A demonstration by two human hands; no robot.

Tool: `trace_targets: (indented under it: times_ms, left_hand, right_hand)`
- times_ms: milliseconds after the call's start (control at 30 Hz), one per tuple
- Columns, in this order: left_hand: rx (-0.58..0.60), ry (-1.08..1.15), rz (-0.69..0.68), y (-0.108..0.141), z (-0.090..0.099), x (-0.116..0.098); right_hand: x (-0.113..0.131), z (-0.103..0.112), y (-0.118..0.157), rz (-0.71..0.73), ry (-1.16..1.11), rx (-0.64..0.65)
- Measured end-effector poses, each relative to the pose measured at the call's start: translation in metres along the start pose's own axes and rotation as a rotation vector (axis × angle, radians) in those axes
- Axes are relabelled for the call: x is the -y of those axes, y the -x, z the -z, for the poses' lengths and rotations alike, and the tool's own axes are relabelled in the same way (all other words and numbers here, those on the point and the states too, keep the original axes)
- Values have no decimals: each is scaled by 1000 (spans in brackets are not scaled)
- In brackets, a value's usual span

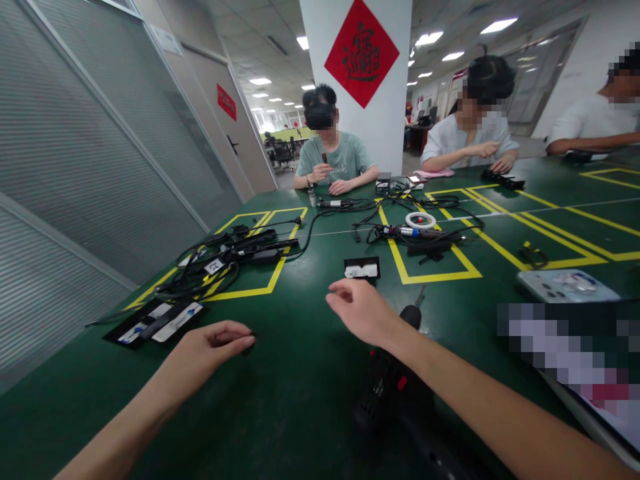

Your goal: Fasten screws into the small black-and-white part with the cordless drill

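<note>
My left hand (213, 350) is closed in a pinch above the green table, with a small dark piece (249, 345) at its fingertips; its kind is unclear. My right hand (364, 312) is also closed, thumb and fingers drawn together; whatever they may hold is hidden. Just beyond it lies a small black piece with a white label (362, 270). Beneath my right forearm lies a black power drill (377, 393) with red parts, its bit pointing away from me; the forearm covers part of it. Left of my left hand are black flat parts with white labels (177, 321).
Tangled black cables and parts (240, 248) lie at the left. A roll of white tape (420, 221) and a cabled tool (413, 233) lie ahead. At the right are a pale case (567, 285) and a blurred-out screen (580, 360). Several people sit across the table.
</note>
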State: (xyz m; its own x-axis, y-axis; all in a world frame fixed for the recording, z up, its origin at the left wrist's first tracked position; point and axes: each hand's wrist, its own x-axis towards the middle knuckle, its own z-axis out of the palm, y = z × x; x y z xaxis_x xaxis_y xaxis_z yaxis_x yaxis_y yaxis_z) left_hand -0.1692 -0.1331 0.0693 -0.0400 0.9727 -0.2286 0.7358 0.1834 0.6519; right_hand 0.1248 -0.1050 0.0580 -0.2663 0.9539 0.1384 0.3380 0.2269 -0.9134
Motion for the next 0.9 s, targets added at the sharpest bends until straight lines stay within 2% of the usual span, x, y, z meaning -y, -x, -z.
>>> trace_targets:
  times_ms: [67,167,267,367,500,600,700,800,900]
  left_hand:
    - [20,67,-77,-1,-24,-39]
    - [136,195,-230,-8,-59,-88]
    - [200,249,-315,-16,-88,-120]
    - [144,166,-428,-20,-106,-137]
    - [-117,-186,-652,-26,-111,-151]
    - [-238,-298,-724,-44,-106,-152]
    - [-237,-325,-797,-80,-108,-143]
    - [-100,-319,-873,-119,-121,-130]
    - [-19,-228,-891,-141,-134,-123]
  right_hand:
    - [5,-17,4,-137,-183,77]
    - [9,-30,4,-328,-472,105]
    - [7,-23,-2,-422,-679,33]
    - [0,-7,-9,-453,-760,-17]
    - [-16,11,-16,-482,-722,11]
    - [-29,22,-21,-512,-593,-42]
    - [-41,34,-27,-458,-400,-113]
    - [-48,45,-31,-324,-155,-149]
    - [-50,50,-28,-157,102,-175]
